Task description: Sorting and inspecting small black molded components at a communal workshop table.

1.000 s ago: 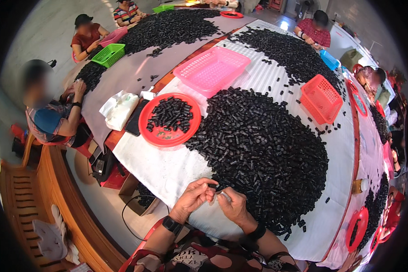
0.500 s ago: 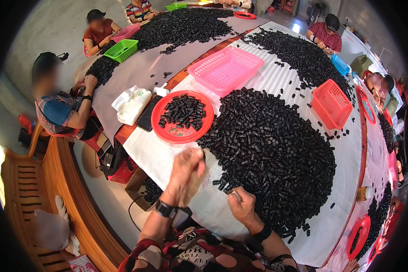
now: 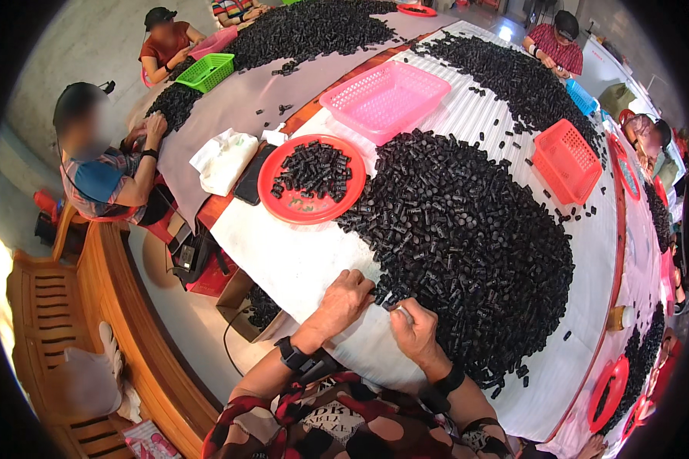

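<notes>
A large heap of small black cylindrical pieces (image 3: 467, 252) lies on the white cloth in front of me. At its near left edge, my left hand (image 3: 343, 300) is closed, fingertips beside a few loose pieces; whatever they grip is hidden. Close by on the right, my right hand (image 3: 416, 330) is curled shut against the heap's near edge. A small pale tip shows between its thumb and forefinger, too small to name. Beyond my left hand, a round red plate (image 3: 272, 200) carries more of the black pieces and some greenish bits.
Behind the heap stands a pink basket (image 3: 386, 103); a red basket (image 3: 566, 162) is at the right. A white plastic bag (image 3: 223, 161) and a dark flat object (image 3: 251, 180) lie left of the plate. Several people sit around the tables. A wooden bench (image 3: 122, 344) is at lower left.
My left hand has moved from near the plate, down and right, to the heap's edge beside my right hand. The right hand stays almost in place. The view has shifted slightly.
</notes>
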`<state>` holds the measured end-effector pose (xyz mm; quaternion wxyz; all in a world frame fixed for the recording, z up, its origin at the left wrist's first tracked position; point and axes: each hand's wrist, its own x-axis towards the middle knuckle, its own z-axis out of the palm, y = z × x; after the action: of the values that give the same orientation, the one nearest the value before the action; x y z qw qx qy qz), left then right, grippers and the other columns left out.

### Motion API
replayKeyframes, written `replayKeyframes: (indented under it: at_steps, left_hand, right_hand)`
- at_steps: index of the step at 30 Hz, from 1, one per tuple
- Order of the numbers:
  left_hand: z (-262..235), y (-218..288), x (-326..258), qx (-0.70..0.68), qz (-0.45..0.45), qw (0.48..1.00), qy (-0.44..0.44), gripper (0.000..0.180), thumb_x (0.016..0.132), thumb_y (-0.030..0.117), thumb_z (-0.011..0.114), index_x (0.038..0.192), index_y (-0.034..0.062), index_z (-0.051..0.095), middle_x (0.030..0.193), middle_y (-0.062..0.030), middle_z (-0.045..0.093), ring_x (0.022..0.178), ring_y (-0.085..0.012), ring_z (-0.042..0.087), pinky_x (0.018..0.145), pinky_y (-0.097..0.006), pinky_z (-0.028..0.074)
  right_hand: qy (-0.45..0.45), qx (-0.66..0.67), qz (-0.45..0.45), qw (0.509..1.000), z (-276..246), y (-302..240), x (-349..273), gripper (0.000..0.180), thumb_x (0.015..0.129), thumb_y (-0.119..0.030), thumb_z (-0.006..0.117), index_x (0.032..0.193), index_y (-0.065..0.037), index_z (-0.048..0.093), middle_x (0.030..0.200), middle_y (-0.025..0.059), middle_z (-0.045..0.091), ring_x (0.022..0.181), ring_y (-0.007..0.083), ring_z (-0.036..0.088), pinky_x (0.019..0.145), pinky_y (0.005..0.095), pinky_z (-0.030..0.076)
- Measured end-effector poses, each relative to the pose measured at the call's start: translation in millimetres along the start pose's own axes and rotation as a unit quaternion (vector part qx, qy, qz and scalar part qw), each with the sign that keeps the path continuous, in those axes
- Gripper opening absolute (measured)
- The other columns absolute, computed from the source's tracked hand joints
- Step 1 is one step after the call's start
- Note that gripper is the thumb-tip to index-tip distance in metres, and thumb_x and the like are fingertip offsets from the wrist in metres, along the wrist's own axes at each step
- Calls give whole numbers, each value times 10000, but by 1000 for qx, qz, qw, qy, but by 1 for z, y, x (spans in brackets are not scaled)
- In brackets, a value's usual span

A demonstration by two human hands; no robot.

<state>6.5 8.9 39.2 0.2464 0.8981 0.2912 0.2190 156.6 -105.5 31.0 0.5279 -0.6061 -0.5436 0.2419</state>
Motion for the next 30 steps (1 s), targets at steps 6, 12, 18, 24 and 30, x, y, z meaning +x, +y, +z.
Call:
replayKeyframes:
  at_steps: [6, 12, 18, 24, 30]
  left_hand:
    - [-3, -4, -5, -44, -6, 999, -9, 178, 829, 123, 652, 967, 15, 616, 863, -112, 608, 782, -259, 589, 691, -333, 487]
    - [-3, 4, -15, -697, -230, 675, -82, 277, 915, 149, 588, 1138, -15, 596, 914, -38, 649, 745, -81, 585, 683, -218, 481]
    - [7, 9, -19, -720, -230, 648, -88, 309, 931, 174, 565, 1176, -15, 564, 873, -33, 629, 745, -79, 574, 669, -215, 471]
    - [10, 4, -19, -775, -213, 591, -69, 348, 933, 175, 560, 1216, -23, 516, 817, -24, 578, 740, -92, 552, 674, -227, 462]
    - [12, 3, -22, -778, -178, 599, -72, 313, 932, 187, 564, 1145, -41, 548, 862, -60, 589, 794, -110, 555, 735, -235, 457]
  right_hand:
    - [3, 0, 7, 1000, 0, 1, -3, 176, 859, -176, 594, 833, -2, 580, 695, 154, 602, 624, 305, 622, 551, 349, 475]
    - [7, 3, 23, 1000, 0, 0, -4, 171, 861, -179, 602, 832, -10, 586, 709, 152, 614, 640, 305, 631, 561, 350, 483]
    - [15, 1, 12, 1000, 2, 0, -3, 161, 862, -173, 603, 828, -16, 594, 720, 146, 622, 641, 301, 632, 563, 353, 487]
    - [16, -4, 29, 999, 0, -2, -2, 166, 860, -176, 609, 829, -14, 591, 719, 150, 617, 655, 315, 631, 574, 356, 487]
    - [4, -3, 27, 1000, 2, 2, -4, 201, 869, -205, 605, 840, -6, 586, 724, 158, 608, 667, 325, 626, 578, 362, 483]
